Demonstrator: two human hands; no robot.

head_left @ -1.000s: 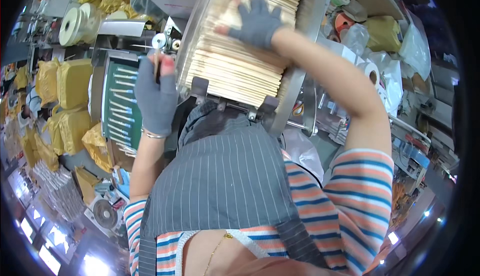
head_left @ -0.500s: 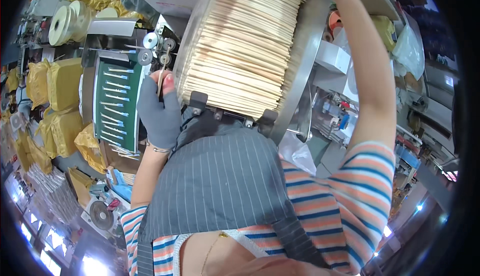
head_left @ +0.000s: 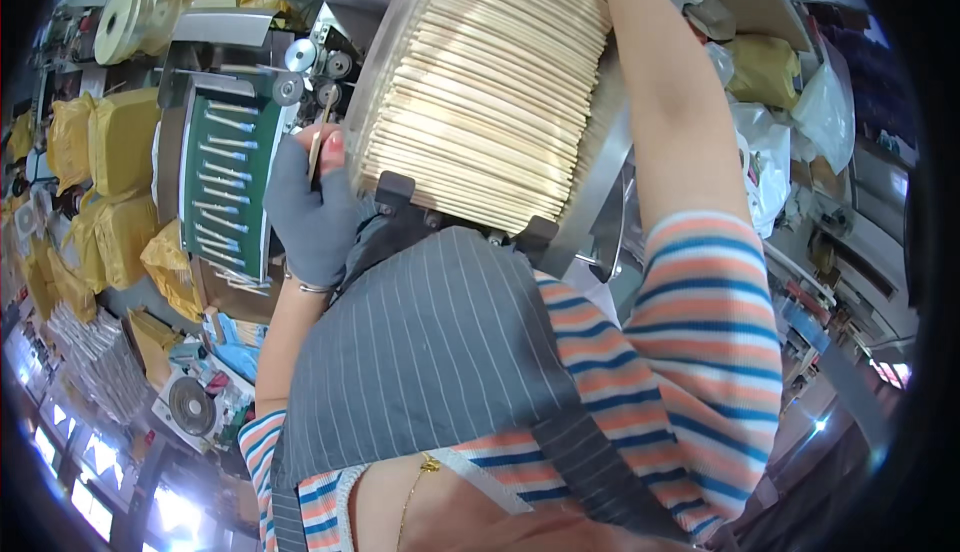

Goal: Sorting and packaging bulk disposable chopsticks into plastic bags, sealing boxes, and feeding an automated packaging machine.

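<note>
My left hand [head_left: 312,197], in a grey fingerless glove, is closed around a thin wooden stick [head_left: 316,148]. The stick points up toward small metal rollers [head_left: 338,64], just beyond the fingertips. Right of this hand a large metal hopper [head_left: 603,167] holds a thick stack of pale wooden sticks [head_left: 485,92], lying crosswise in layers. Along the hopper's far right side stretches my right forearm [head_left: 670,82]; the hand itself is cut off by the upper edge. To the left, several sticks with blue-and-white ends [head_left: 228,180] lie spaced out on a green conveyor belt [head_left: 195,167].
Dark clamp blocks [head_left: 395,190] stand at the hopper's near edge, close to my apron. White reels [head_left: 122,32] and yellow wrapped bundles [head_left: 122,152] sit at the left. Clear plastic bags [head_left: 822,82] hang at the right. A round-faced device [head_left: 190,405] stands at the lower left.
My right arm has swung left over the hopper's edge, and its hand has left the picture. The left hand still grips the stick. The sticks on the belt have shifted slightly.
</note>
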